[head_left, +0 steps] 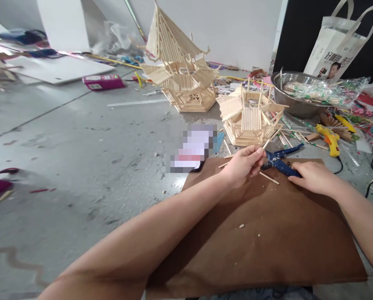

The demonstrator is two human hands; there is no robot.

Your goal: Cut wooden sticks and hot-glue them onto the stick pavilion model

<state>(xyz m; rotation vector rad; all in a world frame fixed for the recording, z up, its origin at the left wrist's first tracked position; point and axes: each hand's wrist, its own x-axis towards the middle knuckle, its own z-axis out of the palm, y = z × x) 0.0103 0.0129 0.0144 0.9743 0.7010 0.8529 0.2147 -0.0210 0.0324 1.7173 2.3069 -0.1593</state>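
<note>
My left hand [248, 162] is closed, pinching a short wooden stick [266, 144] whose end pokes out past the fingertips. Just right of it lies a pair of blue hand cutters [280, 161] with its handles spread. My right hand [313, 177] has its thumb and fingers around the end of the lower handle; the upper handle is free. Loose sticks [269, 178] lie on the brown sheet beneath the hands. Beyond them stands a small stick-built pavilion [251, 118] with slanted roof panels and upright posts.
A taller stick tower [186, 83] with a pointed roof stands farther back. Left of the brown sheet [267, 233] lies a phone [192, 148]. To the right are a yellow glue gun [331, 139] with a cord, a metal bowl [288, 102] of bagged sticks and a tote bag [333, 50].
</note>
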